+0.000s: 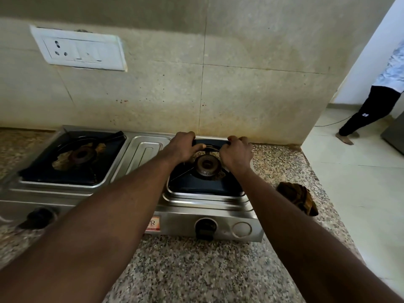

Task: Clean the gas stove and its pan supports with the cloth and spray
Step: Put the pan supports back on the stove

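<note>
**Early days: support in hand, cloth unused**

Nearest you, your left forearm (98,226) and right forearm (295,226) reach over the speckled bench (196,270) to the stove (144,154), which stands against the wall. Your left hand (182,147) and right hand (237,153) both sit at the far rim of the right pan support (211,141), fingers curled round it from either side. Whether it has left its seat you cannot tell from here.

By the look of it, the cleaning has barely begun. Brown grime shows around the left burner (83,155) and beside the right burner (206,164). The left pan support (65,171) is on the stove. The cloth (297,199) lies bunched on the bench just right of the stove, touched by neither hand. The spray is nowhere in view. Wiping both supports and the stove top seems yet to be done.

Count:
- one stove
- two burners
- two pan supports
- two knobs, left knob (39,215) and right knob (205,229)
- one cloth
- no spray visible
</note>
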